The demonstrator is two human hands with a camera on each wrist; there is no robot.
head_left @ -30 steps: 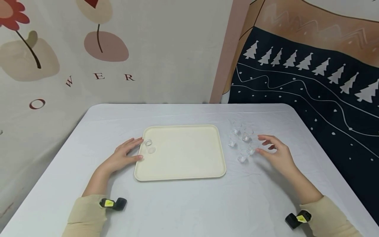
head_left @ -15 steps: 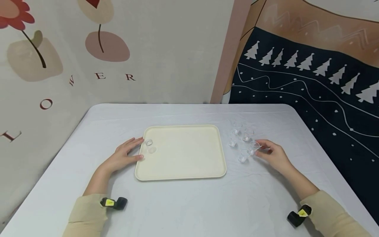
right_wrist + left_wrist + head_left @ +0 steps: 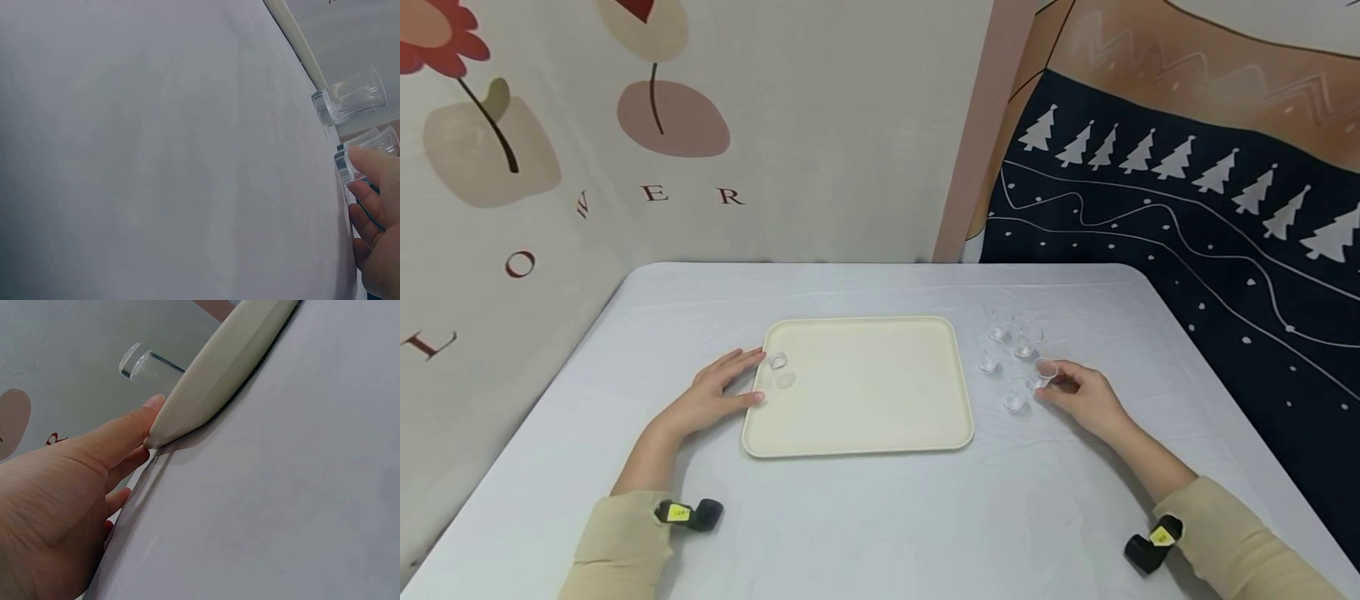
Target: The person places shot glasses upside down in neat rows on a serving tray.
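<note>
At lower left, the left hand (image 3: 65, 494) touches the edge of a cream tray (image 3: 215, 378), upper centre; a clear glass (image 3: 150, 367) shows beyond its rim. White cloth (image 3: 281, 487) fills the right.

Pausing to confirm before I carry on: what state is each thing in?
Tray: flat on the table.
Tray glass: upside down.
Pinched glass: upright; lifted or not, cannot tell.
Other glasses: upright, right of the tray.
Left hand: fingers extended, touching the tray.
Right hand: holding the pinched glass.
</note>
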